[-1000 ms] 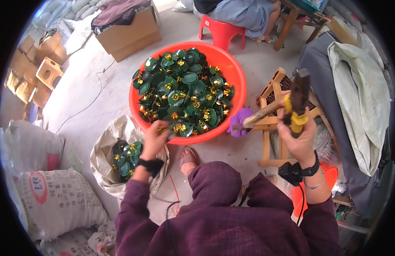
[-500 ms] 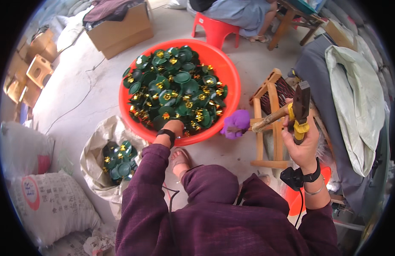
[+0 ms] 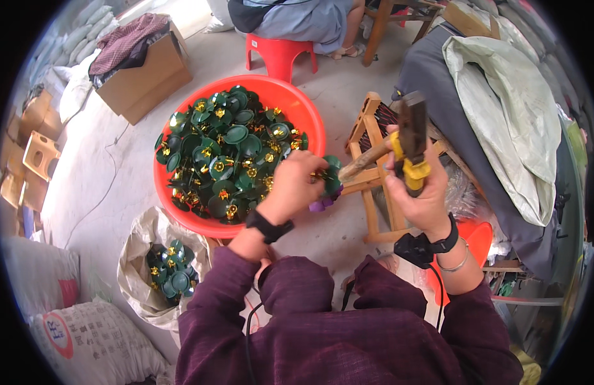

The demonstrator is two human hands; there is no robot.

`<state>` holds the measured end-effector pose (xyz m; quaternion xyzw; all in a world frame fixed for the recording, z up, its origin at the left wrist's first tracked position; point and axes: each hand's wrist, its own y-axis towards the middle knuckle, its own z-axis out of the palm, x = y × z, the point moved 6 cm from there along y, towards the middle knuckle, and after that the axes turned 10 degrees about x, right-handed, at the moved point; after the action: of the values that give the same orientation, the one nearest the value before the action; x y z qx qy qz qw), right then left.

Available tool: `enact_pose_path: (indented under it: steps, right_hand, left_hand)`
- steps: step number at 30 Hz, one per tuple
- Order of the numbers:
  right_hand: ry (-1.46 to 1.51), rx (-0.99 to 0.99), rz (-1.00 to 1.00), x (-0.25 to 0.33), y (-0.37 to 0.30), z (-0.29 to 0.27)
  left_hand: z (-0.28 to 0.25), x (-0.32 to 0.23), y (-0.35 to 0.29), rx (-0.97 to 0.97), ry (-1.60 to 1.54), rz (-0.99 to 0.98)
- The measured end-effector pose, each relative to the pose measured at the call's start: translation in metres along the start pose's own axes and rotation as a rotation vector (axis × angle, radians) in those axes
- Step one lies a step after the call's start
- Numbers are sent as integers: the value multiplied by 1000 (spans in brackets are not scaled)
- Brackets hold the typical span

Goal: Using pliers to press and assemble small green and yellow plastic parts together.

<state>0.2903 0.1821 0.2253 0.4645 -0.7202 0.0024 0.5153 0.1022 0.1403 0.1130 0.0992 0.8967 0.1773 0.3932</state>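
Note:
My left hand (image 3: 296, 183) has its fingers closed on a green disc (image 3: 332, 172), a round dark-green piece with a gold centre. It is held past the right rim of a red basin (image 3: 317, 115), close to the tip of a wooden handle. That handle belongs to a hammer (image 3: 412, 122), dark-headed with yellow wrapping. My right hand (image 3: 422, 192) grips the hammer around its head end, handle pointing left. Several similar green discs (image 3: 236, 134) with gold centres heap up in the basin. Something purple (image 3: 320, 205) shows partly behind my left hand.
A white woven sack (image 3: 135, 273) at the left holds more discs. A wooden frame stool (image 3: 380, 192) stands under the hammer. Ahead are a seated person, a red stool (image 3: 281, 59) and a cardboard box (image 3: 146, 86). A grey cloth (image 3: 432, 70) and pale sack (image 3: 512, 135) lie right.
My left hand has come up out of the basin and over to the right with a green disc. My right hand still holds the hammer. The whole view has shifted.

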Motion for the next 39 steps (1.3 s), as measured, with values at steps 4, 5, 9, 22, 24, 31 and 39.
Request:
enact_pose_path:
  steps: [4,5,9,22,24,31,39]
  right_hand:
    - [-128,144,-109,-3,4,18]
    - [-131,144,-106,-7,7,20]
    - [-253,181,-188,-17,4,30]
    - [-435,-27,-36,33,20,-48]
    - [-362,-256,-187,54,23,-74]
    - [-697,255,38,-16,-29,-19]
    - [-156,435,-224,1,9,61]
  left_hand:
    - [27,-2,6,28,35,-24]
    - [27,-1,5,-21,36,-14]
    - [35,6,4,-34,-25,-97]
    - [48,11,1,-65,23,11]
    - [51,10,1,-71,12,17]
    - [58,13,-8,-71,-38,-19]
    - [45,6,0,-126,171,134]
